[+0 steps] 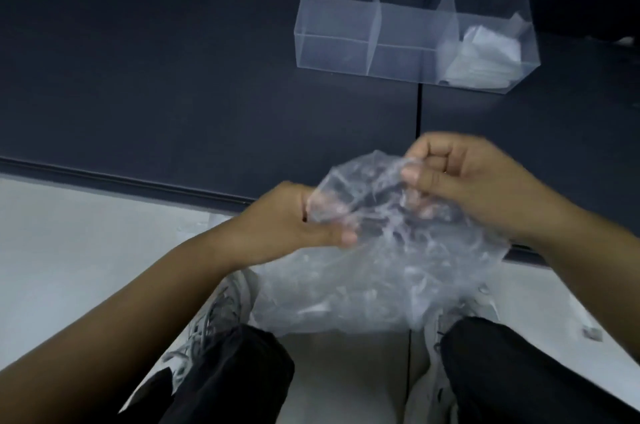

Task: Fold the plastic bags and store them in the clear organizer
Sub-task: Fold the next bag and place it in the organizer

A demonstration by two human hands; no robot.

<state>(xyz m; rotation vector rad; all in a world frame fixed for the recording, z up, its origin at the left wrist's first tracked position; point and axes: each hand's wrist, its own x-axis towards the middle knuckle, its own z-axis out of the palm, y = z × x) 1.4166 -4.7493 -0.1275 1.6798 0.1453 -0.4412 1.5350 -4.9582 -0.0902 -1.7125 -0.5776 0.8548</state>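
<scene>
You've got one crumpled plastic bag, pinched in the curled fingers of your left hand and your right hand. One clear organizer holds folded bags at its right end.

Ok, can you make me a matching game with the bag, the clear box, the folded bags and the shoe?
Things:
1. crumpled bag
2. clear box
3. folded bags
4. shoe

Places:
A. in the box's right end section
B. on the pale floor
C. held by the left hand and right hand
D. on the dark surface

Pairs: 1-C, 2-D, 3-A, 4-B.
</scene>
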